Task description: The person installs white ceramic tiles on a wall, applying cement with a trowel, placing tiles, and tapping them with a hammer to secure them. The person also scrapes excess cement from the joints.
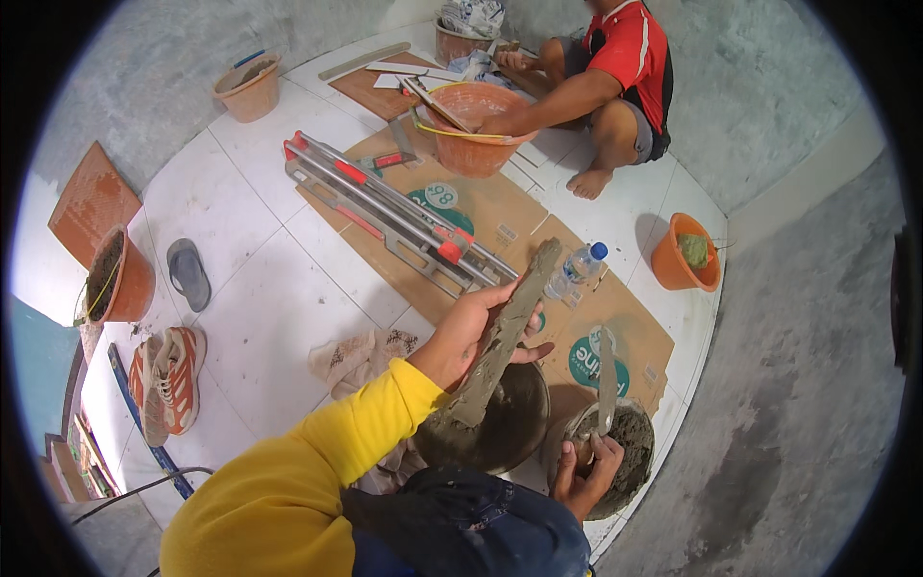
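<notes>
My left hand [460, 332] holds a long narrow strip [502, 351], its upper face spread with wet grey mortar. The strip slants up and away, its lower end above a dark round basin [524, 418]. In my right hand [594, 478] is a small trowel [608, 380], its blade pointing up and away from me. That hand is over the near side of a bucket of grey mortar [630, 447]. The trowel's handle is mostly hidden by my fingers. A crumpled cloth [351, 361] lies left of the basin.
Flattened cardboard [630, 322] carries a tile cutter [385, 207] and a water bottle [577, 269]. Ahead, a co-worker [620, 87] squats, one hand at an orange bucket [476, 154]. Another orange bucket [678, 255] stands right. Shoes [173, 380], a sandal [188, 274] and a soil-filled bucket [135, 279] are left.
</notes>
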`<state>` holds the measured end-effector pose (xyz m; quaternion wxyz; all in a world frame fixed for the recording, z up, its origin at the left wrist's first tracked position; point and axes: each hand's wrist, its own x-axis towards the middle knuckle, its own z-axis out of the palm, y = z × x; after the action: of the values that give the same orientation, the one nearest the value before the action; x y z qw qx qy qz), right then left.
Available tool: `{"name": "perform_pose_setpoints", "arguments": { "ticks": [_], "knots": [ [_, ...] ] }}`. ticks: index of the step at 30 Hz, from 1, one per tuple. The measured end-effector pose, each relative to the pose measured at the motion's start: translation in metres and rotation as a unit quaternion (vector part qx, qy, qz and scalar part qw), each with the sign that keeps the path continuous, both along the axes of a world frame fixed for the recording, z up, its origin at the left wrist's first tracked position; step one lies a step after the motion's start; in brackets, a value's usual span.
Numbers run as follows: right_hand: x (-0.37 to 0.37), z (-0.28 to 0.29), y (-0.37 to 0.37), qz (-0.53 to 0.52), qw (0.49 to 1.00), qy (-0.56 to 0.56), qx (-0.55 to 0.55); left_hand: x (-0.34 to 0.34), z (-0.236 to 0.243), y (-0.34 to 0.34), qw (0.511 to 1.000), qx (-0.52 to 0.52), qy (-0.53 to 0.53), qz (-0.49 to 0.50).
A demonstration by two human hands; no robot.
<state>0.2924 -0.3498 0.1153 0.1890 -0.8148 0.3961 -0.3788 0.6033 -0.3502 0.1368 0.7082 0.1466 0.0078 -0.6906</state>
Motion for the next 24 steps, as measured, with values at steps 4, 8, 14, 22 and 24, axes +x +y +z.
{"name": "perform_pose_setpoints", "arguments": {
  "ticks": [4, 8, 14, 22, 24],
  "knots": [
    [-0.005, 0.007, -0.001, 0.005, 0.995, -0.037, 0.093, 0.015, -0.013, 0.005, 1.000, 0.001, 0.013, 0.003],
    [-0.007, 0.013, 0.013, -0.033, 0.935, -0.170, 0.309, 0.039, -0.027, 0.003, 0.998, 0.034, 0.016, 0.055],
    [-0.006, 0.022, 0.035, -0.082, 0.905, -0.232, 0.348, 0.093, -0.052, -0.034, 0.988, 0.050, -0.001, 0.144],
    [-0.016, 0.015, 0.051, -0.096, 0.882, -0.292, 0.356, 0.163, -0.086, -0.120, 0.980, 0.074, -0.067, 0.170],
    [-0.018, 0.013, 0.054, -0.096, 0.885, -0.294, 0.348, 0.178, -0.092, -0.138, 0.980, 0.095, -0.058, 0.165]
  ]
}}
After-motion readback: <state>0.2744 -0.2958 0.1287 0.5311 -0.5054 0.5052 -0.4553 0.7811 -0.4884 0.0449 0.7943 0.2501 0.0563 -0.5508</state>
